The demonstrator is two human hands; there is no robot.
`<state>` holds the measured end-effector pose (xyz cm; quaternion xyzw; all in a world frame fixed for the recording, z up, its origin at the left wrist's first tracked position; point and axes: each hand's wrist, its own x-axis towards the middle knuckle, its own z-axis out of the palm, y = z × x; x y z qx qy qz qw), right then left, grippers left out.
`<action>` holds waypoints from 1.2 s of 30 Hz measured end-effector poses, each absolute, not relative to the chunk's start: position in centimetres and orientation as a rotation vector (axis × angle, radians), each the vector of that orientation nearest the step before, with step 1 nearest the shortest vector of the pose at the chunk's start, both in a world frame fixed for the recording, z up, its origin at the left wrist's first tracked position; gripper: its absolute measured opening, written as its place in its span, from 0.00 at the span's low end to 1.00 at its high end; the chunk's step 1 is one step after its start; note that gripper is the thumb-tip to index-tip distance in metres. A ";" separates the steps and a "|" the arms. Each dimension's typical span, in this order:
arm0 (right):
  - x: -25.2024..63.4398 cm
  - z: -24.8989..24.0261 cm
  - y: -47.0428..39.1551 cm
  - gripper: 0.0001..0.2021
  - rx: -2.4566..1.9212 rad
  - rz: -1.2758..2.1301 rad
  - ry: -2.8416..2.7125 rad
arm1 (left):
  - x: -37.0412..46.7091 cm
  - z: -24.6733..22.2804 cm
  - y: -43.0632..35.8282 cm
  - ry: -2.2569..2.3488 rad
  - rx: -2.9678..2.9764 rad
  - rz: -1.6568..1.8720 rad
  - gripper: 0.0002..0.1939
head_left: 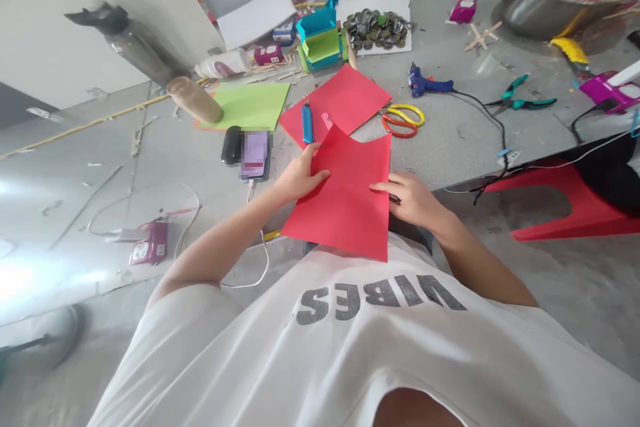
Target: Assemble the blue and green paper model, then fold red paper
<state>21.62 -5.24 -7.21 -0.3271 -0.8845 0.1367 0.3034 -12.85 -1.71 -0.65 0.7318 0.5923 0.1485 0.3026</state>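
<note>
Left hand: the left hand (pixel 300 177) rests on the left edge of a red paper sheet with a notch cut from its top edge (pixel 345 197); its fingers (pixel 320 177) lie spread flat over the paper with the thumb underneath, pinching that edge so the sheet does not sag.
Right hand: the right hand (pixel 413 197) grips the opposite edge, fingers curled onto the face of the sheet, apparently so that the two hands hold it taut between them.
Red sheet: it is held up off the grey counter (pixel 450 140), at the counter's near edge, tilted toward the person's white shirt (pixel 350 347).
Just behind: a second red paper sheet (pixel 350 97) lies flat on the counter, with a blue utility knife (pixel 307 123) resting on its left part, within easy reach of the left hand.
Cutting tools: yellow-and-orange-handled scissors (pixel 403 120) lie just right of that flat sheet; a blue glue gun (pixel 425 85) lies beyond, its black cord trailing toward the near edge.
Left side: a smartphone (pixel 255 153) lies beside a lime green paper sheet (pixel 250 105).
Far edge: a pile of metal bottle caps on white paper (pixel 377 28) and a steel bowl (pixel 550 0) at the far right corner.
</note>
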 end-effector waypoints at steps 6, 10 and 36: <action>20.1 -8.3 -8.0 0.14 -0.821 -0.083 -2.233 | -14.2 -2.4 -2.3 1.441 2.026 0.515 0.48; 18.8 -7.5 -8.1 0.20 -0.661 0.063 -2.398 | -15.5 -3.2 -2.0 1.444 2.005 0.585 0.37; 15.3 -5.5 -2.8 0.22 -1.378 0.483 -2.121 | -14.4 -6.0 -2.8 1.009 1.207 1.057 0.48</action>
